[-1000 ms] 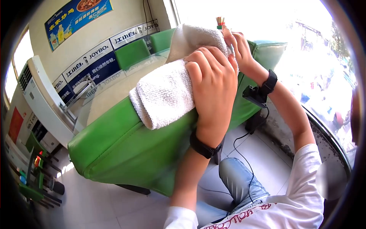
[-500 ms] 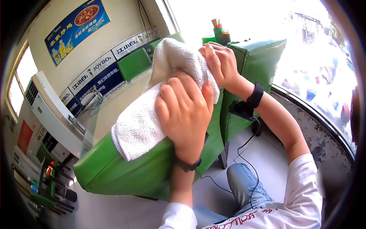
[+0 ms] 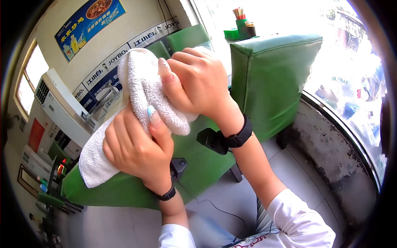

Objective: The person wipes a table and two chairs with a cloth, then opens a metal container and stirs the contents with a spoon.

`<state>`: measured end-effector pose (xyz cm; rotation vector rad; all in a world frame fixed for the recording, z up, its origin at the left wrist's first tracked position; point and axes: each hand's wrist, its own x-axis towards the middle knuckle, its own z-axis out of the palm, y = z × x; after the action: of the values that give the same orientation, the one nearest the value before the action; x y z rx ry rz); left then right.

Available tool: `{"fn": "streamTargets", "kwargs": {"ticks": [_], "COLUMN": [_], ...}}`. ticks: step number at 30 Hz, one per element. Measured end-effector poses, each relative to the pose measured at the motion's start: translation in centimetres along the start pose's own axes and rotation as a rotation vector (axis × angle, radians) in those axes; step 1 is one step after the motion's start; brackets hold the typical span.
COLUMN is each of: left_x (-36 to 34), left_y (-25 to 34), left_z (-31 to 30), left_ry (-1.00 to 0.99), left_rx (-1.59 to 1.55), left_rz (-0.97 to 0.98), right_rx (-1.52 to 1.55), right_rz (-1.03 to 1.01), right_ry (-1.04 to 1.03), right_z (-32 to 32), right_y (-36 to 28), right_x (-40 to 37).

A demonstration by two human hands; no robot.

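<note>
Head view: towel (image 3: 138, 78) at ten o'clock, left hand (image 3: 138, 146) and right hand (image 3: 202, 84) both curled closed on it; uneven pulling could slip a fold loose onto the seat (image 3: 120, 192).

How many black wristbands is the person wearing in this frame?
2: the left wristband, around the left hand's wrist, and the right wristband, around the right hand's wrist.
</note>
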<state>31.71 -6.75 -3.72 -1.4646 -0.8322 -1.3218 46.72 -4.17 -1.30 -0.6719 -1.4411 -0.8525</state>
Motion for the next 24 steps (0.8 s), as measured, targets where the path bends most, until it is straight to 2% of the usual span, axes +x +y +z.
{"fn": "streamTargets", "kwargs": {"ticks": [4,9,19,24], "left_x": [0.0,-0.3,0.2,0.0], "left_y": [-0.1,0.0,0.2,0.5], "left_z": [-0.2,-0.4,-1.9,-1.8], "left_ry": [-0.019,-0.100,-0.240,-0.215], "left_rx": [0.045,0.078,0.029,0.060], "left_rz": [0.019,-0.062,-0.084,-0.077], "right_rx": [0.049,0.122,0.152,0.168], "right_rz": [-0.049,-0.036,-0.035,-0.050], "right_ry": [0.040,-0.070,-0.086,-0.095], "right_z": [0.6,-0.2,-0.7,-0.8], "right_y": [0.5,0.5,0.2,0.4], "right_x": [-0.4,-0.7,-1.0,-1.3]}}
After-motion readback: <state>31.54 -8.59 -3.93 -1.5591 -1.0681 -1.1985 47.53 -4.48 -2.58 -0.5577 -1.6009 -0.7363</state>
